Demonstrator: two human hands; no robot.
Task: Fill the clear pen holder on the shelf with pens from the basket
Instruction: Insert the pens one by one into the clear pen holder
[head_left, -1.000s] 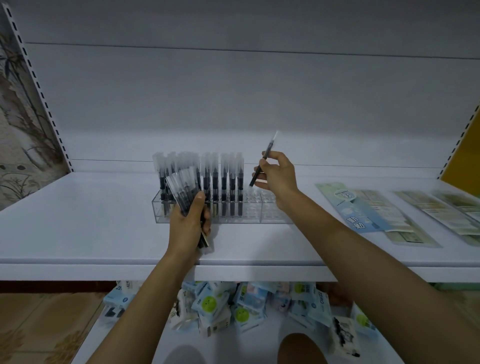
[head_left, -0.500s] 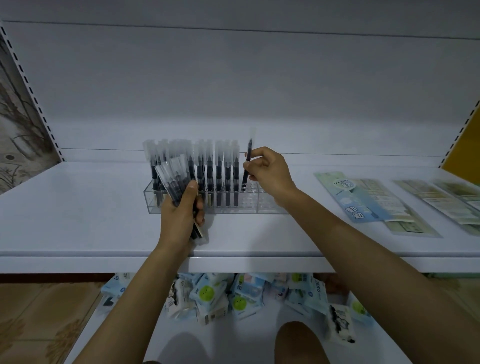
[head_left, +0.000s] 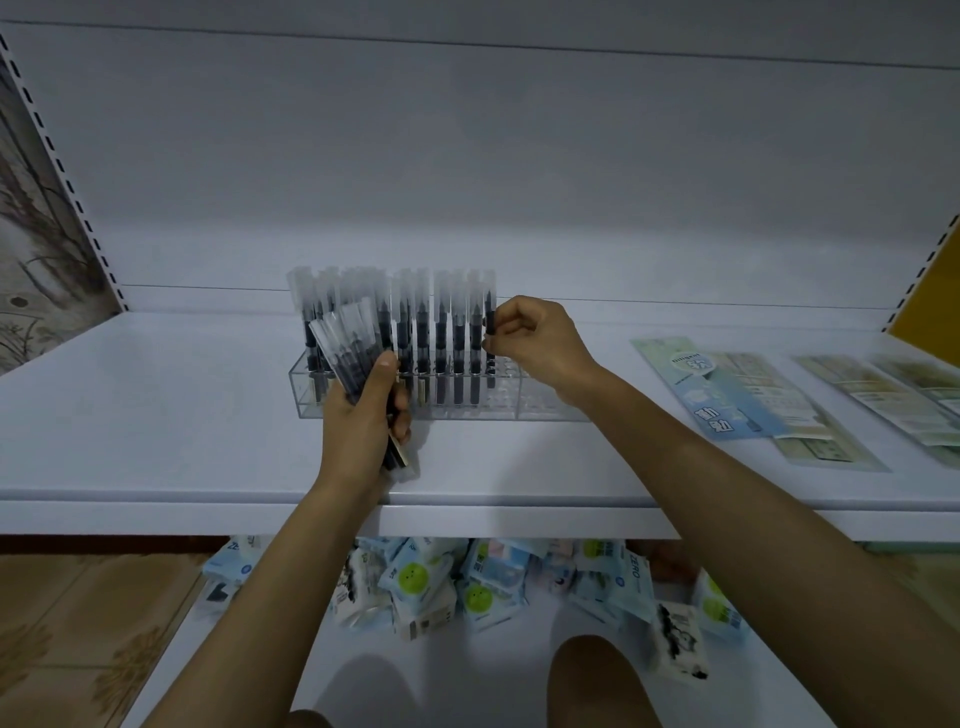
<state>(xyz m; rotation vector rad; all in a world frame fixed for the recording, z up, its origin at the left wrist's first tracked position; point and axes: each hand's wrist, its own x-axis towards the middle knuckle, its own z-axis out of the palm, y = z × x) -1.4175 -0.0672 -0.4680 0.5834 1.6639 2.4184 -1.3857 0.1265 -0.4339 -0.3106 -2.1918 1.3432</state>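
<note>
- The clear pen holder (head_left: 550, 408) sits about mid-way along the white shelf (head_left: 156, 415), its long side facing the person.
- Its left and middle slots are packed with upright pens (head_left: 422, 332), which have dark barrels and frosted caps on top. The slots at its right end hold nothing.
- The rightmost pen (head_left: 490, 338) stands upright at the edge of the filled part, and its lower end reaches down into the holder.
- The right hand (head_left: 540, 338) pinches that pen's barrel between thumb and curled fingers, above the holder's unfilled end.
- In front of the holder's left half, the left hand (head_left: 363, 421) is wrapped round a fanned bundle of pens (head_left: 345, 340). The thumb lies across the bundle, and the caps lean up and to the left over the standing rows.
- To the right of the holder and well apart from it, flat printed packets (head_left: 727, 395) lie overlapping on the same shelf.
- Below the holder, under the shelf's front edge, small blue-and-white packs (head_left: 415, 582) are heaped on a lower surface. Several of them show a green round face.
</note>
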